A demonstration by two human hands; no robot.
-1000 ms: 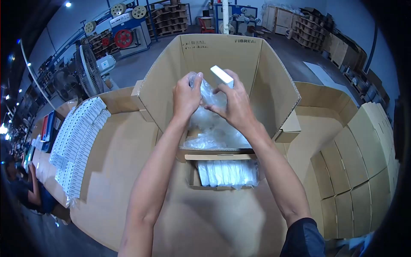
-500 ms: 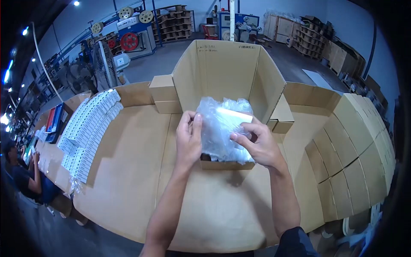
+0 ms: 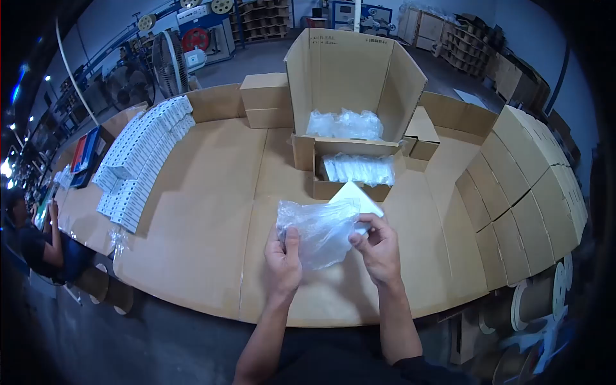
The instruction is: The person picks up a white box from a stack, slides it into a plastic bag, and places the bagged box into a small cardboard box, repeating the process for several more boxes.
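Though crinkled, clear plastic bag (image 3: 317, 231)

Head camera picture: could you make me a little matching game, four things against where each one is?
Things:
1. clear plastic bag
2. white boxes
3. tall open carton
4. fan

Places:
A. far left, behind the table
B. held between both hands
C. in rows on the table's left side
D. at the table's far edge, middle

Pairs: 1-B, 2-C, 3-D, 4-A
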